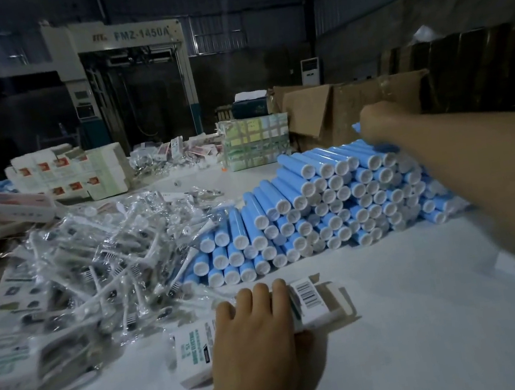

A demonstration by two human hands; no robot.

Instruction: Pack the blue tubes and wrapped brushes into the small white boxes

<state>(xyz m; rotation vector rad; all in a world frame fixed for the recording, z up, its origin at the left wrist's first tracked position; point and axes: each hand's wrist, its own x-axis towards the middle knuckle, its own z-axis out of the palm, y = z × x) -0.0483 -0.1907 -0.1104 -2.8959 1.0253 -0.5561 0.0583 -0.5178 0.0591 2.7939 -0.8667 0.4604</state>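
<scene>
Nearest us, our left hand [255, 322] grips a small white box [260, 331] lying on the white table [418, 321], its end flap open. Left, wrapped brushes [100, 268] lie heaped. Beyond, blue tubes [334, 203] stack with white caps facing us. Farther, our right hand [379, 123] reaches the stack's top, fingers curled around 1 tube.

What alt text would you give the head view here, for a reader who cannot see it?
A person's left hand grips a small white box on the white table, while the right hand reaches to the top of a stack of blue tubes. A heap of wrapped brushes lies left of the tubes, with cartons behind.
</scene>
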